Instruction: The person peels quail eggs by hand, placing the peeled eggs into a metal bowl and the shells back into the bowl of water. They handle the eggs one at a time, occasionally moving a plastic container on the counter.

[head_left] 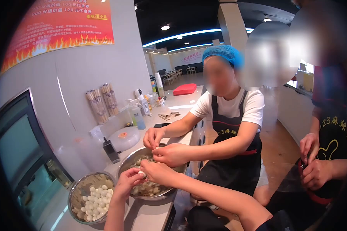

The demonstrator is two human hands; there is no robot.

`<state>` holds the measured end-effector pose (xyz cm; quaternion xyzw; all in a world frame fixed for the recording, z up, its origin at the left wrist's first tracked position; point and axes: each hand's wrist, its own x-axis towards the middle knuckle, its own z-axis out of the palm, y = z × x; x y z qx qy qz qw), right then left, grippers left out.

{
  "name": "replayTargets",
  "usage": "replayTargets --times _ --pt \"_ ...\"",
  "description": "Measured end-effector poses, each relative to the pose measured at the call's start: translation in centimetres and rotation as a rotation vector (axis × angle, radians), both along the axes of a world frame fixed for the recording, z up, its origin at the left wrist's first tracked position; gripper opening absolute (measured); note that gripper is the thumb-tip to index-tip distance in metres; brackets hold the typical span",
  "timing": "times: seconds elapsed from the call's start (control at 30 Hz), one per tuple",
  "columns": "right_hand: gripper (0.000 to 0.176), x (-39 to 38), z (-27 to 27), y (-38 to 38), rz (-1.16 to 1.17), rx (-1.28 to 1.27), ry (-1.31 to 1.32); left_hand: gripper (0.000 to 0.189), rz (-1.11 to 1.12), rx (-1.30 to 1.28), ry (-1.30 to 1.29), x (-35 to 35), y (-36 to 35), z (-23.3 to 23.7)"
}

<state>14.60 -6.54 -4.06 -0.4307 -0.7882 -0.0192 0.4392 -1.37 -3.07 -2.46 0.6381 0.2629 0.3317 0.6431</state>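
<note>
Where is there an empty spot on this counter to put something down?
The white counter is bare between the crumpled cloth and the flat red tray. A small strip shows at the near edge, below the large steel bowl. Crowded: left hand and right hand pinch a small white egg over that bowl, beside a co-worker's hands.

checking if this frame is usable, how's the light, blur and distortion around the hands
Head view: heavy fisheye bend and black corners; even indoor light, with glare on the counter; the left hand, right hand and the egg between them are fairly sharp; a blurred patch hides the head of the co-worker opposite.
</note>
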Motion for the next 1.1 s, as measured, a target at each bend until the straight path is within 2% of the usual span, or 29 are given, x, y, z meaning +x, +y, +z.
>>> replayTargets --times 0.1,0.13,0.23,0.3,0.37,0.47,0.57,0.6,0.83,0.9,1.1 --pt "0.023 0.1 0.1 0.1 -0.004 -0.023 0.022 0.023 0.024 0.006 0.009 0.1 -0.3 0.3" --pt "0.016 0.1 -0.2 0.5 -0.005 0.017 0.044 0.023 0.029 0.002 0.001 0.2 -0.5 0.5" --pt "0.014 0.2 -0.3 0.5 0.008 0.029 0.089 0.024 0.033 -0.018 -0.019 0.1 -0.1 0.3" --pt "0.022 0.2 -0.1 0.5 -0.009 -0.006 0.067 0.025 0.007 -0.013 -0.035 0.1 -0.4 0.6" --pt "0.015 0.2 -0.5 0.7 0.034 0.069 0.131 0.027 0.045 -0.020 -0.027 -0.1 -1.2 1.0" --pt "0.013 0.2 -0.4 0.6 0.043 0.066 0.093 0.029 -0.100 -0.026 0.023 -0.1 -0.5 0.6" --pt "0.013 0.0 -0.2 0.3 0.109 -0.042 0.108 0.028 -0.151 -0.030 0.121 -0.2 0.1 0.2" --pt "0.012 -0.1 0.1 0.1 0.147 0.012 0.149 0.029 -0.127 0.010 0.139 -0.1 0.3 -0.2" --pt "0.012 0.1 0.0 0.2 0.082 -0.017 0.178 0.023 -0.085 -0.005 0.062 0.0 -0.3 0.2" --pt "0.011 0.2 0.0 0.4 0.042 0.066 0.155 0.022 -0.036 -0.023 0.075 0.0 -0.6 0.5" --pt "0.009 0.3 0.6 0.5 0.014 0.105 0.117 0.029 -0.098 0.001 0.025 -0.3 0.0 0.5"
